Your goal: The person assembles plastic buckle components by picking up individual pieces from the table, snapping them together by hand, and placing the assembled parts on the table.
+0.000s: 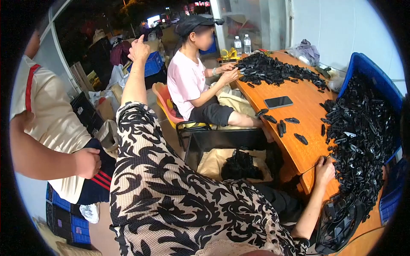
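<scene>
My left arm, in a black-and-cream patterned sleeve, is raised toward the far left. My left hand [139,50] is up in the air with the index finger stretched out and the others partly bent; nothing shows in it. Low on the right, my right hand [325,171] rests at the edge of the wooden table [305,121], its fingers closed around a small black plastic part [326,158] that they mostly hide. Right beside it spreads a large heap of black plastic parts [356,132]. Several loose black parts [300,138] lie on the wood farther in.
A blue crate [356,64] lies tipped behind the heap. A phone [278,102] is on the table, with another pile of black parts [277,70] beyond. A co-worker in pink [185,81] sits there; another person [55,115] stands left. A black bin [205,143] stands below.
</scene>
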`<move>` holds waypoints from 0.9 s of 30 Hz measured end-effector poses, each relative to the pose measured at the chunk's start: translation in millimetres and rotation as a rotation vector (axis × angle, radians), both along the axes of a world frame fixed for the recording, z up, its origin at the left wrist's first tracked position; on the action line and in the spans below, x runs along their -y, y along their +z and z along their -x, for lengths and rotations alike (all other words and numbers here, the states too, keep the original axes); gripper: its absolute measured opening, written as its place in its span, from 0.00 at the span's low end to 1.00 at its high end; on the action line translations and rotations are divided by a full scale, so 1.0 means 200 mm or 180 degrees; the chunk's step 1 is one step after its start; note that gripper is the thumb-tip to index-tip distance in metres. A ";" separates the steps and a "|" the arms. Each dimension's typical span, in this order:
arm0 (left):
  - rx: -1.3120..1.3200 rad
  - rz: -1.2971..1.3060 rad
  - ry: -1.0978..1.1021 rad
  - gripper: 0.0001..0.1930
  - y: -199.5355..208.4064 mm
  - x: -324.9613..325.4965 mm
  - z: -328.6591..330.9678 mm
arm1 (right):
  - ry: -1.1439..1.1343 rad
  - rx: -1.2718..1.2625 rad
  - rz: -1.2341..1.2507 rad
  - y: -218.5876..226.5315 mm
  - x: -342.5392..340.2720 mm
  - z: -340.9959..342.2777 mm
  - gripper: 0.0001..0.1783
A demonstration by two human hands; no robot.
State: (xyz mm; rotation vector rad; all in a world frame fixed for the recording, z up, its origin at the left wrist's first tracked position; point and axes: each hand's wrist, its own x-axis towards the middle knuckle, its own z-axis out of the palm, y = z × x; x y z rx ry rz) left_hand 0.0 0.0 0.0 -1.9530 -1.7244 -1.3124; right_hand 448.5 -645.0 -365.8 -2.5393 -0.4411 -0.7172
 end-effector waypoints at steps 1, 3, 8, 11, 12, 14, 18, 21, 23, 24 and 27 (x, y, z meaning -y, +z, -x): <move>-0.0052 0.0019 0.0029 0.33 -0.02 0.01 0.01 | 0.0006 -0.0022 0.0021 0.01 0.02 0.00 0.19; -0.0102 0.0032 0.0047 0.31 -0.06 0.03 0.01 | 0.0000 -0.0042 0.0036 0.01 0.03 0.01 0.18; -0.0092 0.0123 0.0332 0.30 -0.05 0.04 0.04 | 0.0106 0.0013 -0.0205 0.01 -0.02 0.04 0.18; -0.0165 0.0106 0.0324 0.30 -0.10 0.01 0.05 | -0.0017 0.0067 -0.0005 0.02 -0.04 0.03 0.17; -0.0186 0.0095 0.0306 0.29 -0.12 0.00 0.06 | 0.0004 0.0053 0.0021 0.02 -0.04 0.03 0.17; -0.0205 0.0054 0.0251 0.29 -0.14 0.00 0.00 | -0.0056 0.0007 0.0066 0.03 -0.03 0.02 0.17; -0.0267 -0.0090 0.0352 0.29 -0.15 -0.01 -0.07 | -0.0076 -0.0030 0.0049 0.03 -0.01 0.03 0.17; -0.0269 -0.0173 0.0401 0.27 -0.13 -0.03 -0.06 | 0.0039 0.0116 -0.0118 0.03 -0.03 0.03 0.18; -0.0263 -0.0309 0.0204 0.27 -0.16 -0.04 -0.09 | -0.0044 0.0098 -0.0060 0.02 -0.04 0.00 0.17; -0.0220 -0.0456 0.0150 0.27 -0.18 -0.04 -0.09 | -0.0044 0.0006 -0.0048 0.02 -0.04 0.00 0.18; -0.0224 -0.0713 -0.0174 0.29 -0.21 0.01 -0.16 | -0.0070 -0.0137 -0.0014 0.02 -0.04 0.01 0.18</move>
